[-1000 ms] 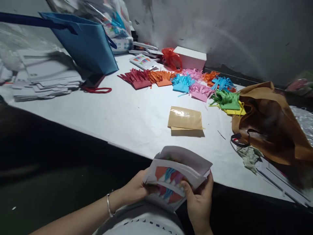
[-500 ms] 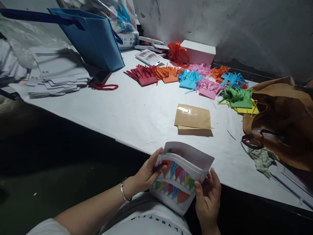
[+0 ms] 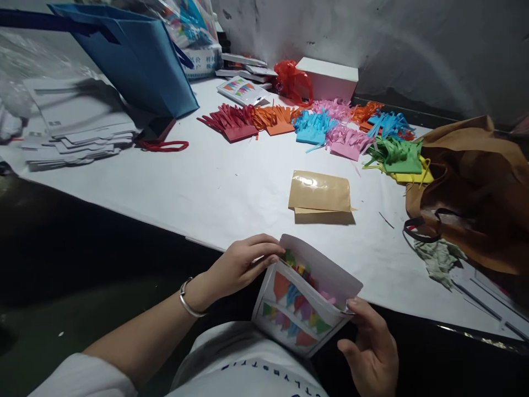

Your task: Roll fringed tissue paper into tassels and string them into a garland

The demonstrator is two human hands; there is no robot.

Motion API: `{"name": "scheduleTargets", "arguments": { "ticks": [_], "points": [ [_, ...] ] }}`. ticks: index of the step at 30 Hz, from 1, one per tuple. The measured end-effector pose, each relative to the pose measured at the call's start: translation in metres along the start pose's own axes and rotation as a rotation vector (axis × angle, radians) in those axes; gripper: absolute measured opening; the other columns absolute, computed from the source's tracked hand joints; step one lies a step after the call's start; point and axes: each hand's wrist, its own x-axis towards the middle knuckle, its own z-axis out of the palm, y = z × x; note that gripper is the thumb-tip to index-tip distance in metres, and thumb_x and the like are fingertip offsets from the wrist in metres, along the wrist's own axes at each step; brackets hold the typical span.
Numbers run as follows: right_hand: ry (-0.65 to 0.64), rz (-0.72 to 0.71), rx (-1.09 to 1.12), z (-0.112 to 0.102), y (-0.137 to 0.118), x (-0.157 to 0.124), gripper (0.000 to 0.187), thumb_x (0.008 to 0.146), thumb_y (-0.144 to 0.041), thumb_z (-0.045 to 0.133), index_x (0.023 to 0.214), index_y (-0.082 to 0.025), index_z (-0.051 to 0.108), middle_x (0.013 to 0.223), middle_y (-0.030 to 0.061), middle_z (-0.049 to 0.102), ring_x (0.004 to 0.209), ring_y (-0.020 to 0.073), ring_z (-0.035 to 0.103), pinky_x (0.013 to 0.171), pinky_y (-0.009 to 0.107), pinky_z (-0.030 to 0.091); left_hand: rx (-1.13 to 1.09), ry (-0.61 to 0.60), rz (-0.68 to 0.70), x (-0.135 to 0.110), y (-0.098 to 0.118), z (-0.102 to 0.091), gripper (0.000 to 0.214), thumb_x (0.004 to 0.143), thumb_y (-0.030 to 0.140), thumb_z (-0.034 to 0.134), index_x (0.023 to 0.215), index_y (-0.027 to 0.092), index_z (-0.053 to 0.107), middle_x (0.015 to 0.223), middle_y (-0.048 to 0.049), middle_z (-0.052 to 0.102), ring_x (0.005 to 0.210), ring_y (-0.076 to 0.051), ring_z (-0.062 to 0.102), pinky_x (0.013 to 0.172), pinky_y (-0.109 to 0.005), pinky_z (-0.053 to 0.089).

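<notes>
- In the head view, the printed pouch (image 3: pixel 289 314) is at the near edge of the table (image 3: pixel 231 182), a little right of the middle, tilted back towards the person, its mouth gaping up.
- Going by what shows, I'd call this part done: coloured pieces (image 3: pixel 303 270) sit inside the pouch. Left undone is the top, which isn't closed; how full it is down below, I can't tell.
- Fringed tassels (image 3: pixel 312 129) in red, orange, blue, pink, green and yellow lie outside it, across the far right of the table, and a tan packet (image 3: pixel 320 190) lies between them and the pouch, touched by neither hand.
- The left hand (image 3: pixel 237 264) has its fingers stretched out and close together, thumb underneath, seemingly pinching the left corner of the pouch's mouth.
- The right hand (image 3: pixel 372 347) is half open: the index fingertip touches the right corner of the mouth, while the thumb stands well off from it. Whether the other fingers grip behind, I can't tell.
</notes>
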Motion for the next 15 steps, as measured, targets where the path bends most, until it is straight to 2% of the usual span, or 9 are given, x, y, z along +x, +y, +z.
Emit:
{"name": "scheduleTargets", "arguments": {
  "ticks": [4, 6, 7, 9, 10, 12, 13, 14, 15],
  "points": [
    [0.210, 0.118, -0.006, 0.010, -0.013, 0.013, 0.016, 0.079, -0.020, 0.078, 0.089, -0.021, 0.065, 0.088, 0.0025, 0.066, 0.084, 0.0164, 0.066, 0.074, 0.025, 0.056, -0.091, 0.058, 0.022, -0.002, 0.008, 0.010, 0.013, 0.094, 0.021, 0.058, 0.094, 0.018, 0.070, 0.094, -0.0095, 0.068, 0.086, -0.019, 0.064, 0.073, -0.027, 0.052],
    [0.276, 0.219, 0.125, 0.016, -0.017, 0.020, 0.020, 0.079, -0.017, 0.076, 0.091, -0.022, 0.061, 0.092, 0.0016, 0.063, 0.085, 0.0146, 0.064, 0.074, 0.024, 0.054, -0.223, 0.134, -0.003, -0.002, 0.008, 0.016, 0.011, 0.091, 0.021, 0.062, 0.101, 0.018, 0.066, 0.092, -0.0072, 0.065, 0.083, -0.017, 0.062, 0.073, -0.025, 0.052],
    [0.278, 0.275, 0.213, 0.018, -0.019, 0.023, 0.025, 0.080, -0.017, 0.074, 0.099, -0.024, 0.060, 0.093, 0.0011, 0.062, 0.084, 0.0138, 0.063, 0.072, 0.024, 0.054, -0.295, 0.162, -0.031, -0.002, 0.009, 0.019, 0.020, 0.090, 0.022, 0.064, 0.110, 0.019, 0.063, 0.093, -0.0060, 0.063, 0.082, -0.015, 0.061, 0.073, -0.024, 0.052],
    [0.188, 0.394, 0.387, 0.020, -0.021, 0.029, 0.042, 0.082, -0.019, 0.072, 0.120, -0.028, 0.054, 0.091, -0.0001, 0.060, 0.078, 0.0128, 0.061, 0.068, 0.024, 0.052, -0.426, 0.119, -0.085, 0.001, 0.010, 0.023, 0.033, 0.089, 0.024, 0.066, 0.120, 0.020, 0.058, 0.092, -0.0045, 0.060, 0.078, -0.013, 0.058, 0.069, -0.023, 0.051],
    [0.092, 0.436, 0.456, 0.020, -0.022, 0.032, 0.045, 0.083, -0.020, 0.071, 0.124, -0.028, 0.054, 0.088, -0.0004, 0.058, 0.074, 0.0125, 0.060, 0.064, 0.023, 0.051, -0.469, 0.046, -0.090, 0.003, 0.011, 0.024, 0.028, 0.088, 0.024, 0.066, 0.116, 0.019, 0.061, 0.090, -0.0040, 0.059, 0.076, -0.013, 0.057, 0.067, -0.022, 0.050],
    [-0.080, 0.469, 0.539, 0.020, -0.022, 0.036, 0.025, 0.084, -0.021, 0.070, 0.108, -0.023, 0.064, 0.081, -0.0008, 0.053, 0.069, 0.0122, 0.054, 0.060, 0.023, 0.047, -0.521, -0.096, -0.052, 0.008, 0.014, 0.026, 0.008, 0.088, 0.022, 0.066, 0.094, 0.017, 0.069, 0.082, -0.0037, 0.058, 0.072, -0.013, 0.055, 0.064, -0.023, 0.048],
    [-0.111, 0.469, 0.554, 0.020, -0.022, 0.037, 0.009, 0.085, -0.021, 0.069, 0.093, -0.021, 0.068, 0.079, -0.0006, 0.051, 0.070, 0.0120, 0.052, 0.060, 0.024, 0.045, -0.541, -0.108, -0.017, 0.009, 0.015, 0.027, 0.006, 0.088, 0.021, 0.066, 0.086, 0.016, 0.070, 0.079, -0.0036, 0.058, 0.071, -0.013, 0.055, 0.062, -0.023, 0.047],
    [-0.108, 0.458, 0.563, 0.019, -0.021, 0.039, 0.003, 0.085, -0.019, 0.068, 0.082, -0.019, 0.068, 0.079, -0.0001, 0.050, 0.071, 0.0122, 0.051, 0.060, 0.024, 0.044, -0.556, -0.082, 0.014, 0.011, 0.016, 0.029, 0.006, 0.088, 0.019, 0.066, 0.085, 0.017, 0.071, 0.078, -0.0035, 0.057, 0.069, -0.012, 0.054, 0.060, -0.023, 0.046],
    [-0.088, 0.447, 0.576, 0.018, -0.021, 0.040, 0.007, 0.085, -0.018, 0.068, 0.078, -0.019, 0.069, 0.081, 0.0008, 0.052, 0.074, 0.0129, 0.053, 0.062, 0.024, 0.045, -0.572, -0.030, 0.042, 0.011, 0.017, 0.031, 0.006, 0.087, 0.018, 0.067, 0.088, 0.018, 0.073, 0.079, -0.0035, 0.058, 0.069, -0.012, 0.054, 0.059, -0.022, 0.046]
  ]
}}
